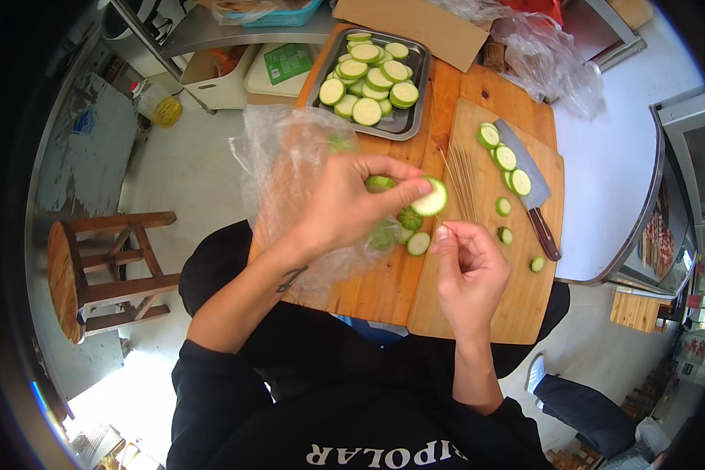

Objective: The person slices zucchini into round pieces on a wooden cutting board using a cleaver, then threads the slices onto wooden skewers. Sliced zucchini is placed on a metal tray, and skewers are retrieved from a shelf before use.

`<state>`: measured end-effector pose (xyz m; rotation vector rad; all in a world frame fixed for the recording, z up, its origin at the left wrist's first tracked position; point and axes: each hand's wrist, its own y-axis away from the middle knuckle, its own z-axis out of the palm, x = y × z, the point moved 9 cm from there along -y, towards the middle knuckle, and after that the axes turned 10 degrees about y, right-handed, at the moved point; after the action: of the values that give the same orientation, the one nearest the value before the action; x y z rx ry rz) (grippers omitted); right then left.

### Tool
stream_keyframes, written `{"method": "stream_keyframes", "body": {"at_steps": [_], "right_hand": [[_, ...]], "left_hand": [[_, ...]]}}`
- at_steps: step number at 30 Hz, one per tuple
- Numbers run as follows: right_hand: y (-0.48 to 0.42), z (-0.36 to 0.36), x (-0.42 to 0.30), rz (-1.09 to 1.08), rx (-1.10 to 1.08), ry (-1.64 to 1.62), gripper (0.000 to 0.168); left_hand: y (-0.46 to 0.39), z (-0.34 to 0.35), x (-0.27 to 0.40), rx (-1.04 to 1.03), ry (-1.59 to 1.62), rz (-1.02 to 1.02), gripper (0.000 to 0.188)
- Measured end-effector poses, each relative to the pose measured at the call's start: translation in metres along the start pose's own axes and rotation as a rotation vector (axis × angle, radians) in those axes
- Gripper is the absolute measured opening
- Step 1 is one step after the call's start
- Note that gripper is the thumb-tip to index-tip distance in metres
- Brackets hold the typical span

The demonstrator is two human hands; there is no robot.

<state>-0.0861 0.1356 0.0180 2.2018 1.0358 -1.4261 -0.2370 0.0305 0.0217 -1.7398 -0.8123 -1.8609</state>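
My left hand [352, 200] pinches a round zucchini slice [432, 200] between thumb and fingers above the wooden table. Just below it, my right hand [476, 270] has thumb and forefinger closed on a thin bamboo skewer [438, 220], its tip close to the slice's lower edge. Whether the tip has entered the slice I cannot tell. A clear plastic bag [323, 276] lies under my left arm. Beside it are a zucchini end piece [410, 218] and a loose slice [418, 243]. More bamboo skewers [463, 176] lie in a bundle on the cutting board [476, 320].
A metal tray [408, 130] heaped with zucchini slices stands at the table's back. On the board, a cleaver [526, 158] lies beside several slices [505, 157] and small end pieces [504, 235]. A wooden stool [67, 282] stands left; another person's leg [584, 411] shows at lower right.
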Motion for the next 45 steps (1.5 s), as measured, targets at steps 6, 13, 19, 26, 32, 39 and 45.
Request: {"method": "stream_keyframes", "body": {"at_steps": [6, 13, 19, 26, 32, 39, 45], "right_hand": [[0.001, 0.001, -0.005, -0.009, -0.006, -0.036, 0.004], [0.005, 0.003, 0.006, 0.130, -0.048, -0.142, 0.012], [0.008, 0.000, -0.001, 0.123, -0.123, -0.119, 0.015], [0.011, 0.005, -0.005, 0.153, -0.168, -0.138, 0.018], [0.014, 0.000, -0.004, 0.090, -0.266, -0.009, 0.021], [0.012, 0.004, -0.008, 0.172, -0.277, -0.078, 0.020], [0.014, -0.024, 0.005, 0.030, -0.169, -0.060, 0.015]], "left_hand": [[0.001, 0.007, -0.009, -0.006, 0.124, 0.003, 0.026], [0.004, 0.007, -0.002, -0.006, -0.078, 0.069, 0.023], [0.002, 0.005, 0.003, -0.025, 0.063, -0.050, 0.024], [0.008, 0.014, -0.006, -0.078, 0.078, -0.058, 0.025], [-0.007, -0.033, -0.002, 0.105, 0.279, -0.050, 0.025], [0.006, 0.009, 0.008, -0.102, 0.091, -0.054, 0.024], [-0.009, -0.047, 0.001, 0.170, 0.313, 0.026, 0.030]]}}
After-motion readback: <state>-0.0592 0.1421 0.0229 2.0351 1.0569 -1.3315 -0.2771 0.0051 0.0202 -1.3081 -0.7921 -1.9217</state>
